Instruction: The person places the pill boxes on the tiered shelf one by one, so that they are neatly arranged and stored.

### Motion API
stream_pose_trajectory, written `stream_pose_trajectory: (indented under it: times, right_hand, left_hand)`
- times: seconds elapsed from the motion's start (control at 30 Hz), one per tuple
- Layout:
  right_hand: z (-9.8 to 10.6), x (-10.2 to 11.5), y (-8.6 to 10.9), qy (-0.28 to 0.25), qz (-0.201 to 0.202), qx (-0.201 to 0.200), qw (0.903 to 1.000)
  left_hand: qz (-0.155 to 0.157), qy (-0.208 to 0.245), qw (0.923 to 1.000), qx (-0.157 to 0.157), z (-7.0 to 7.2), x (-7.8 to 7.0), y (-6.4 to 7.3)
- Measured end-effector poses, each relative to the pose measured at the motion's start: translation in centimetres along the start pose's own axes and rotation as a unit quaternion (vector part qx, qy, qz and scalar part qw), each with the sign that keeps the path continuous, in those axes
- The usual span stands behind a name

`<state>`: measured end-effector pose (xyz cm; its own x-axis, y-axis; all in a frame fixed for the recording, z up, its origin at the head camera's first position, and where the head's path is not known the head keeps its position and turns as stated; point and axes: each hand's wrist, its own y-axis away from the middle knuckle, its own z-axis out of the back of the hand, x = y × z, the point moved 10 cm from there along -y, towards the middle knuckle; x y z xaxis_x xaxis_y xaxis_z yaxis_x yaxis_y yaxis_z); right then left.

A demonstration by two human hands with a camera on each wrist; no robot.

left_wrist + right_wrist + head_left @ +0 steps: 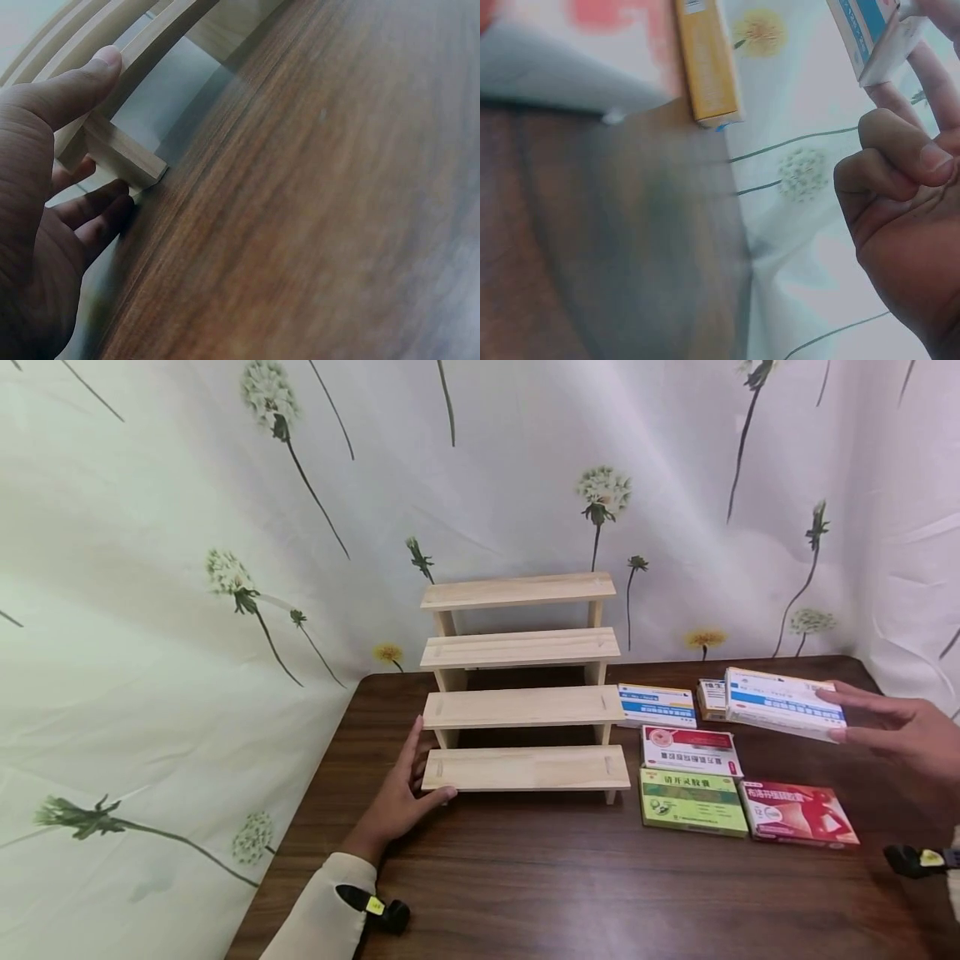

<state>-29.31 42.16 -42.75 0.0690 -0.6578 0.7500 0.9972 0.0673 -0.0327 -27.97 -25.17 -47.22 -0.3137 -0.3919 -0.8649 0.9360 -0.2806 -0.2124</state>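
Here, your right hand [903, 728] pinches a blue-and-white box [782, 700] near the counter's [540, 885] far-right corner; your left hand [397, 800] grips the wooden rack [525, 707].

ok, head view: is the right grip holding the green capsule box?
No, the right grip pinches a white-and-blue medicine box, while the green capsule box lies on the dark wood-grain table.

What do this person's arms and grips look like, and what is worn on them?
The left grip and right grip are bare, ungloved. A cream sleeve shows on the left, with a black strap and yellow label over it. On the right is a similar black band, also with yellow.
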Motion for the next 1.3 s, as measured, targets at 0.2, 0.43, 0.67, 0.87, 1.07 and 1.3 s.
stream_pose_trajectory:
  times: [0.2,0.43,0.67,0.87,1.07,1.3]
  right_hand:
    - [0.5,1.8,-1.0,0.020,-0.009,0.015,0.9996]
    - [1.4,4.1,-2.4,0.037,0.007,0.000,0.9993]
    - [1.5,5.6,-3.4,0.026,0.008,0.010,0.9996]
    - [1.2,7.4,-4.6,0.002,0.006,0.014,0.9999]
    - [1.3,9.0,-5.7,-0.014,0.011,0.007,0.9998]
    - [1.1,11.8,-6.7,-0.063,0.041,-0.001,0.9972]
  left_hand:
    - [-0.013,0.004,0.9999,0.004,-0.1,-0.1,0.0]
    - [-0.017,-0.002,0.9998,0.002,0.1,-0.2,0.0]
    - [-0.012,-0.009,0.9999,0.002,0.2,0.1,0.0]
    - [-0.008,-0.007,0.9999,0.002,0.1,0.2,0.0]
    - [-0.009,0.000,1.0000,0.003,0.1,0.3,0.0]
    - [-0.004,-0.003,1.0000,0.002,0.1,0.4,-0.1]
